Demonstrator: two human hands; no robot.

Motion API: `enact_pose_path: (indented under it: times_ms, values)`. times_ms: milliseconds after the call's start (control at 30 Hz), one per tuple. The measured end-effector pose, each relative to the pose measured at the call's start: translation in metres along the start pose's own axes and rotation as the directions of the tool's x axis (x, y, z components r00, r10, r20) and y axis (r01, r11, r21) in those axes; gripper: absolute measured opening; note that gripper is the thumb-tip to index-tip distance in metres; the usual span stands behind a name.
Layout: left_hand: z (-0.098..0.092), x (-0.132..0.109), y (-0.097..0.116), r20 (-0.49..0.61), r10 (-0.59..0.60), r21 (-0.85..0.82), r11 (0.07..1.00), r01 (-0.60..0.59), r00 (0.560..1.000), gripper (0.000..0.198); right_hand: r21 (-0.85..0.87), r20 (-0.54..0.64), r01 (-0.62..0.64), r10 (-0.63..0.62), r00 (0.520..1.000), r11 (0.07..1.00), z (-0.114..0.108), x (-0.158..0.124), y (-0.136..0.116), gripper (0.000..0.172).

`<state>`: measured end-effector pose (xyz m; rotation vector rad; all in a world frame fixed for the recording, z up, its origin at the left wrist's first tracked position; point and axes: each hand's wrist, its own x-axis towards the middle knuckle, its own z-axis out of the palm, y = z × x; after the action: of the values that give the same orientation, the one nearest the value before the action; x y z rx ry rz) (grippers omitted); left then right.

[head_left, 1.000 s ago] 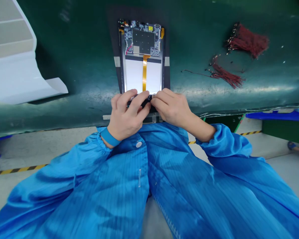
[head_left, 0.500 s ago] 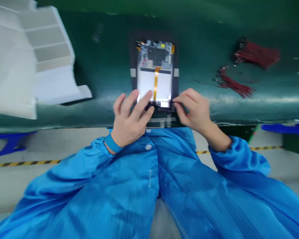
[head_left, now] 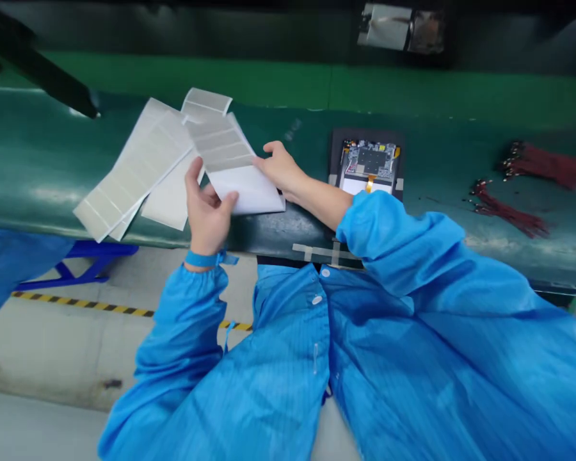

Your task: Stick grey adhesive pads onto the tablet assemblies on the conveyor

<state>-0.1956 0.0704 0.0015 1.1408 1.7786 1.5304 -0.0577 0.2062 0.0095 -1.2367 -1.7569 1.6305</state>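
Several white sheets with rows of grey label strips (head_left: pixel 146 163) fan out on the green bench (head_left: pixel 436 153), left of centre. My left hand (head_left: pixel 207 214) pinches the lower edge of the top sheet (head_left: pixel 235 166) between thumb and fingers. My right hand (head_left: pixel 281 169) grips that sheet's right edge. An opened tablet (head_left: pixel 367 168) lies on a black mat (head_left: pixel 338 150) to the right of my hands, with its circuit board and battery showing. My right sleeve hides the tablet's lower end.
Two bundles of red wires (head_left: pixel 547 165) (head_left: pixel 509 216) lie on the bench at the right. A black bar (head_left: pixel 38 70) crosses the upper left. Below the bench edge are a blue stand (head_left: pixel 96 256), a blue sleeve or cloth (head_left: pixel 9 269) and yellow-black floor tape (head_left: pixel 81 304).
My view has swung left. My hands have left the dark piece at the tablet's lower edge and moved left onto the white label sheets, which they now hold.
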Motion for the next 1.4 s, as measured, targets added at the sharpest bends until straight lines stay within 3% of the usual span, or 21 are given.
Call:
enact_pose_path:
  times_ms: [100, 167, 267, 333, 433, 600, 700, 800, 900, 1000, 1133, 1233, 1400]
  values:
    - [0.005, -0.018, 0.02, 0.074, 0.071, -0.017, 0.997, -0.07, 0.995, 0.114, 0.024, -0.001, 0.206, -0.206, 0.979, 0.978, -0.002, -0.018, -0.001, 0.04]
    - [0.003, -0.027, 0.029, 0.06, 0.085, -0.019, 0.996, -0.084, 0.995, 0.101, -0.013, 0.033, 0.39, -0.389, 0.921, 0.921, -0.014, -0.048, -0.002, 0.04]
    - [0.003, -0.032, 0.034, 0.006, 0.122, -0.062, 0.991, -0.122, 0.993, 0.084, -0.071, 0.058, 0.495, -0.492, 0.869, 0.866, -0.032, -0.086, -0.006, 0.035]
    - [0.007, -0.034, 0.038, -0.002, 0.136, -0.069, 0.988, -0.136, 0.991, 0.081, -0.093, 0.058, 0.5, -0.497, 0.866, 0.861, -0.04, -0.1, -0.009, 0.031]
    - [0.015, -0.039, 0.047, 0.004, 0.148, -0.023, 0.989, -0.148, 0.989, 0.096, -0.124, 0.04, 0.501, -0.501, 0.865, 0.856, -0.048, -0.109, -0.011, 0.028]
    - [0.018, -0.045, 0.058, 0.0, 0.12, -0.023, 0.993, -0.12, 0.993, 0.106, -0.159, -0.095, 0.528, -0.546, 0.833, 0.834, -0.054, -0.116, -0.013, 0.015]
    - [0.013, -0.04, 0.055, 0.067, 0.12, -0.043, 0.992, -0.117, 0.99, 0.077, -0.158, -0.089, 0.508, -0.524, 0.847, 0.847, -0.057, -0.119, -0.013, 0.009]
    - [0.01, -0.037, 0.054, 0.011, 0.082, -0.012, 0.997, -0.082, 0.997, 0.036, -0.083, -0.07, 0.5, -0.506, 0.86, 0.862, -0.06, -0.12, -0.013, 0.01]
    - [0.013, -0.038, 0.061, -0.091, 0.087, 0.037, 0.996, -0.084, 0.992, 0.027, 0.005, -0.084, 0.496, -0.494, 0.865, 0.868, -0.059, -0.12, -0.013, 0.019]
    - [0.017, -0.043, 0.071, -0.132, 0.109, 0.069, 0.993, -0.1, 0.985, 0.028, -0.051, -0.106, 0.49, -0.493, 0.864, 0.87, -0.058, -0.121, -0.014, 0.014]
    - [0.024, -0.05, 0.078, -0.17, 0.147, 0.078, 0.988, -0.136, 0.974, 0.03, -0.227, -0.177, 0.519, -0.559, 0.81, 0.824, -0.055, -0.123, -0.018, 0.011]
    - [0.027, -0.054, 0.074, -0.182, 0.106, 0.048, 0.994, -0.099, 0.978, 0.029, -0.298, -0.197, 0.555, -0.619, 0.76, 0.777, -0.053, -0.124, -0.019, 0.016]
    - [0.032, -0.055, 0.067, -0.215, 0.032, -0.044, 0.998, -0.042, 0.976, 0.035, -0.479, -0.172, 0.621, -0.76, 0.627, 0.621, -0.051, -0.121, -0.004, 0.027]
